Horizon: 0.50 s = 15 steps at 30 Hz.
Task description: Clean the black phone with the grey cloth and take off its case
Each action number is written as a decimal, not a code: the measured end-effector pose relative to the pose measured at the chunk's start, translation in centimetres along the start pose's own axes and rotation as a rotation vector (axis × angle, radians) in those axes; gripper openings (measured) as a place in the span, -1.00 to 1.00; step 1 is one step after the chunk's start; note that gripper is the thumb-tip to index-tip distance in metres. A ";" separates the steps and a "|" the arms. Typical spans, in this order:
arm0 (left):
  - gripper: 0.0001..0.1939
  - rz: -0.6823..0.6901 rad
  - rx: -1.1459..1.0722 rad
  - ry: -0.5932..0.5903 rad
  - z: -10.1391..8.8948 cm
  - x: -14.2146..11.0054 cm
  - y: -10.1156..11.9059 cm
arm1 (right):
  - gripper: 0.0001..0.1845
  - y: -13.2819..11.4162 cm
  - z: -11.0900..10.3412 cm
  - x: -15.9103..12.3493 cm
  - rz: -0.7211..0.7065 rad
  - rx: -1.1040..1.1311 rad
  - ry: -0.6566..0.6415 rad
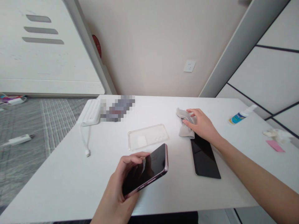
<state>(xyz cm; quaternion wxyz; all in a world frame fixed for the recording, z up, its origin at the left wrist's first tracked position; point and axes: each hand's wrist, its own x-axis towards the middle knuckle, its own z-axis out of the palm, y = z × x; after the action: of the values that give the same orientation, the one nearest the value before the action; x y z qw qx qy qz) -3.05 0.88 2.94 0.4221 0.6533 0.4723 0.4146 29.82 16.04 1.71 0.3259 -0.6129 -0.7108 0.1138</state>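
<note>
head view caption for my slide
Left hand holds a smartphone, right hand rests on a grey cloth on a white table.

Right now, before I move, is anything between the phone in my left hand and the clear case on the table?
Nothing visible stands in the way: the phone, held in your left hand, sits just short of the clear case, with no object between them. Your right hand and the grey cloth lie off to the side.
</note>
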 end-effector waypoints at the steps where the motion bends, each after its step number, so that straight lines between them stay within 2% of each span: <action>1: -0.71 0.001 -0.016 -0.005 0.0 0.1 0.1 | -0.54 0.3 0.1 0.0 0.002 0.000 -0.015; 6: -0.67 0.146 0.125 -0.031 0.0 0.6 0.6 | -0.78 0.4 0.0 0.2 0.001 0.056 -0.035; 10: -0.74 0.188 0.280 0.013 0.2 0.5 0.3 | -0.70 -0.7 -0.7 0.4 -0.010 0.240 -0.048; 15: -0.70 0.269 0.455 0.126 1.0 -0.6 -0.9 | -0.62 -3.8 -1.3 -1.3 -0.012 0.523 -0.128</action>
<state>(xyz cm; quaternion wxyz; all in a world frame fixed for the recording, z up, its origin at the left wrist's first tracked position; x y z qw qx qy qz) -2.52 0.33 1.71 0.1754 0.7611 0.4877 0.3901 27.63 13.69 4.44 0.4281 -0.4951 -0.6801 0.3302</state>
